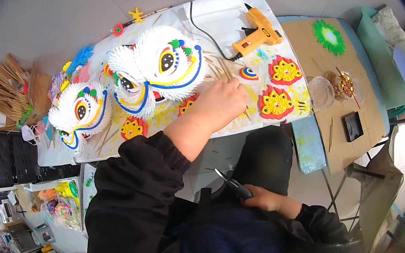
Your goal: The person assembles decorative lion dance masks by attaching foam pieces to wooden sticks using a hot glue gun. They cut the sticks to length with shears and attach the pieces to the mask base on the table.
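My left hand [229, 97] reaches across to the table's front part, its fingers curled down beside several thin wooden sticks [219, 69]. What sits under the fingertips is hidden. Low over my lap, my right hand [263, 198] grips dark-handled scissors [234, 184] with the blades pointing up and left. Left of the left hand stand two white, furry lion-dance heads: a larger one [157, 70] and a smaller one [78, 111], both trimmed in blue and yellow. Red-and-yellow flame-shaped pieces [275, 102] and a small ringed drop-shaped piece [248, 73] lie to its right.
A yellow glue gun [256, 32] with a black cord rests on the paint-stained white table cover [216, 6]. On the cardboard-topped side table [324, 118] are a green flower [328, 37], clear round tubs [320, 92] and a black tray [353, 126]. Bundled sticks [3, 91] stand far left.
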Motion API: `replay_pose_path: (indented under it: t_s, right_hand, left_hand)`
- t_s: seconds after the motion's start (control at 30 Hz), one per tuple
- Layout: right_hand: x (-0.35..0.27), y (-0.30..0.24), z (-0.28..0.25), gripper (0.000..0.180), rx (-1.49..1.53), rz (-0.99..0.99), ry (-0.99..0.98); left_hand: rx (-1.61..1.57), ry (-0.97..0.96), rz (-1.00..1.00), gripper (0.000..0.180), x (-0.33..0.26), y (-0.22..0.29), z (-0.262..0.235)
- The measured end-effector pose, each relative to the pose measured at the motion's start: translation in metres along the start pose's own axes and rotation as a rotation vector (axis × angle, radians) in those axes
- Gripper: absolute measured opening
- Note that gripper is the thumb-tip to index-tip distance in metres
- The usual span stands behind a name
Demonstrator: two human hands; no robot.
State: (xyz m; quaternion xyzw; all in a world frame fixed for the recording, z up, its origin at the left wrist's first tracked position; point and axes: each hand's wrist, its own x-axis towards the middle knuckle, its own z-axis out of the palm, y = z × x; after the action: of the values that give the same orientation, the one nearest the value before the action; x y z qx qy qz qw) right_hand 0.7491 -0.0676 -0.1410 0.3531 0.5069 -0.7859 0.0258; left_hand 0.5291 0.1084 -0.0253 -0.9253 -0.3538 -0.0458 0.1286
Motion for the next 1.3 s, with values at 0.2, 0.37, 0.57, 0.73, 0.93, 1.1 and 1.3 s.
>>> replay_pose_path:
  t_s: [0.2, 0.37, 0.57, 0.73, 0.93, 1.1, 1.3]
  right_hand:
    - [0.005, 0.004, -0.003, 0.051, 0.021, -0.025, -0.018]
    - [0.005, 0.011, -0.004, 0.051, 0.010, -0.037, -0.027]
    - [0.006, 0.010, -0.002, 0.049, 0.042, -0.072, -0.001]
    - [-0.010, -0.015, -0.004, 0.040, 0.048, -0.081, -0.066]
    - [-0.059, -0.094, -0.003, 0.036, 0.262, -0.522, 0.519]
    - [-0.041, -0.156, -0.006, 0.039, 0.383, -0.827, 0.786]
    - [-0.017, -0.179, 0.006, 0.043, 0.445, -0.762, 0.736]
  left_hand:
    - [0.097, 0.028, 0.163, 0.003, 0.010, -0.008, 0.003]
    - [-0.005, 0.033, 0.185, 0.004, 0.012, -0.012, 0.006]
    - [-0.101, 0.116, 0.095, 0.006, 0.013, -0.013, -0.014]
    - [-0.632, 0.214, -0.355, 0.005, 0.001, -0.002, -0.053]
    - [-1.825, -0.004, -0.768, 0.012, -0.053, 0.039, -0.077]
    - [-1.910, -0.090, -0.684, 0.012, -0.076, 0.068, -0.074]
    - [-1.883, -0.081, -0.665, 0.010, -0.101, 0.067, -0.073]
